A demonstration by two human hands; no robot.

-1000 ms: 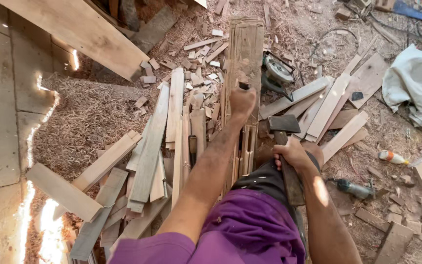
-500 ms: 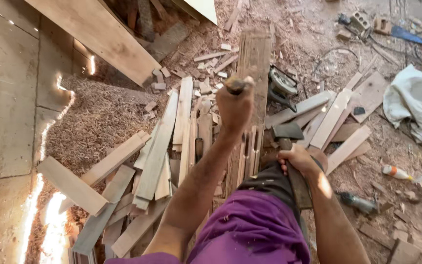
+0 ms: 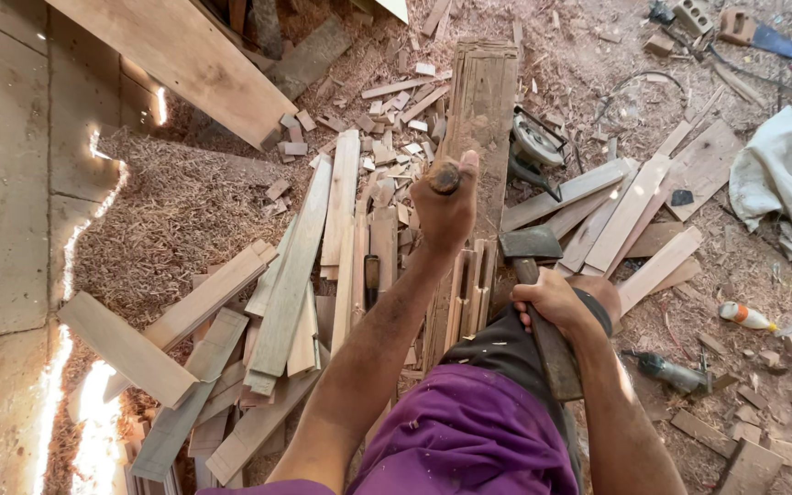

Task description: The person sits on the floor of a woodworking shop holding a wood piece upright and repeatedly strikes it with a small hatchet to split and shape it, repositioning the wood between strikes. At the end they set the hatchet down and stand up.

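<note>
My left hand (image 3: 446, 203) grips a chisel (image 3: 443, 176) by its round wooden handle, held upright over a long dark plank (image 3: 480, 101) that runs away from me. My right hand (image 3: 552, 302) is closed around the wooden handle of a hammer (image 3: 532, 246), whose dark metal head sits low, just right of the plank. Below the left hand, pale slotted wood pieces (image 3: 471, 291) lie on the plank. My purple clothing fills the bottom of the view.
Loose wooden slats (image 3: 297, 275) lie piled at left on a heap of shavings (image 3: 171, 211). A circular saw (image 3: 535, 147) rests right of the plank. More boards (image 3: 630, 211), a white cloth (image 3: 786, 179), a glue bottle (image 3: 744, 316) and a power tool (image 3: 676, 371) sit at right.
My left hand with the chisel has moved up along the plank, away from me. The hammer in my right hand has stayed low beside the plank, barely shifting.
</note>
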